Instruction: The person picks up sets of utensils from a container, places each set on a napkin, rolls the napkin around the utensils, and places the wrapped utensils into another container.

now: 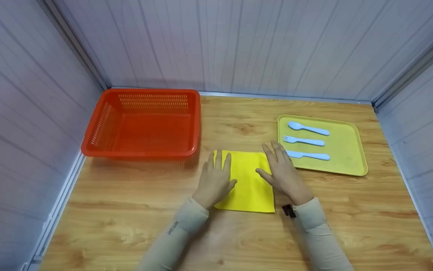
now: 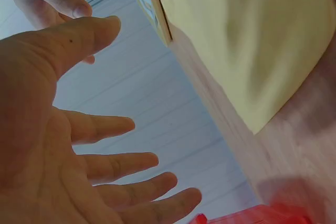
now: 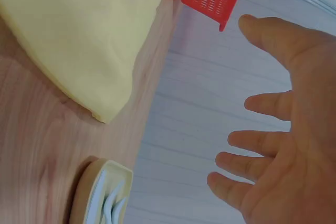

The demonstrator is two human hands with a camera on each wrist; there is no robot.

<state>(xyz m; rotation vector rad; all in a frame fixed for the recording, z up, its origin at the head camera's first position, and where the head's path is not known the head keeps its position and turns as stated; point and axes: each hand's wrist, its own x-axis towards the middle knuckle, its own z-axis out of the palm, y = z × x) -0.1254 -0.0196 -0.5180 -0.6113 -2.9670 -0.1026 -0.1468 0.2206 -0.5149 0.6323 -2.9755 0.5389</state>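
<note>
A yellow cloth (image 1: 250, 184), folded into a rough square with faint creases, lies flat on the table. My left hand (image 1: 215, 182) is over its left edge, fingers spread and straight. Above the right edge is my right hand (image 1: 283, 175), also with spread fingers; its fingertips reach the tray's near left corner and overlap the tip of the knife (image 1: 312, 156). In the left wrist view, the palm (image 2: 58, 171) appears apart from the cloth (image 2: 252, 40). The right wrist view likewise shows a gap between hand (image 3: 283, 145) and cloth (image 3: 79, 35). Neither hand holds anything.
To the right lies a yellow-green tray (image 1: 346, 150) carrying a pale blue spoon (image 1: 310, 129), a fork (image 1: 306, 141) and the knife. An orange-red plastic basket (image 1: 145, 154) stands at the back left. Panel walls (image 1: 220, 45) enclose the wooden table (image 1: 126, 233) at the back and sides.
</note>
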